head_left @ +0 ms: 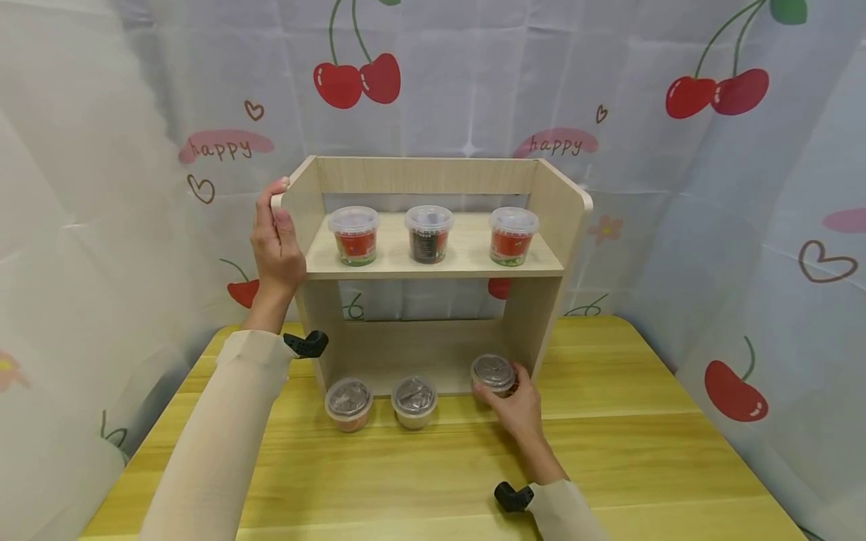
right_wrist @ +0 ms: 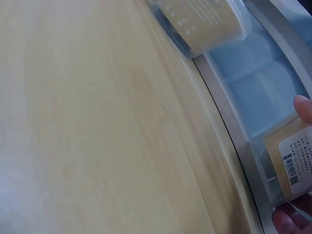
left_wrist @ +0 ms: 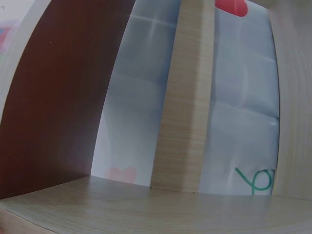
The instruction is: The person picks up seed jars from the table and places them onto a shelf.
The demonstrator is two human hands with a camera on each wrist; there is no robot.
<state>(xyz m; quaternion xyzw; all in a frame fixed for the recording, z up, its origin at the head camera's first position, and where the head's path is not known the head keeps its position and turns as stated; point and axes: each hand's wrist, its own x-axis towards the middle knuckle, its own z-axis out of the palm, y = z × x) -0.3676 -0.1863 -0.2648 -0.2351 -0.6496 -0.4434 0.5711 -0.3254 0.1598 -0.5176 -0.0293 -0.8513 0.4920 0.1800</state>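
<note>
My left hand grips the front edge of the left side panel of a light wooden two-tier shelf, near its top. Low on the right, my right hand holds a small clear-lidded plastic tub at the front of the lower level, thumb and fingers on opposite sides of it. In the right wrist view that tub shows a tan wrapper with a printed label. Two similar tubs, one on the left and one in the middle, stand at the shelf's lower front edge.
On the upper level stand three lidded cups: a red one on the left, a dark-and-red one in the middle and another red one. The shelf sits on a yellow wood-grain table. Behind hangs a cherry-print curtain.
</note>
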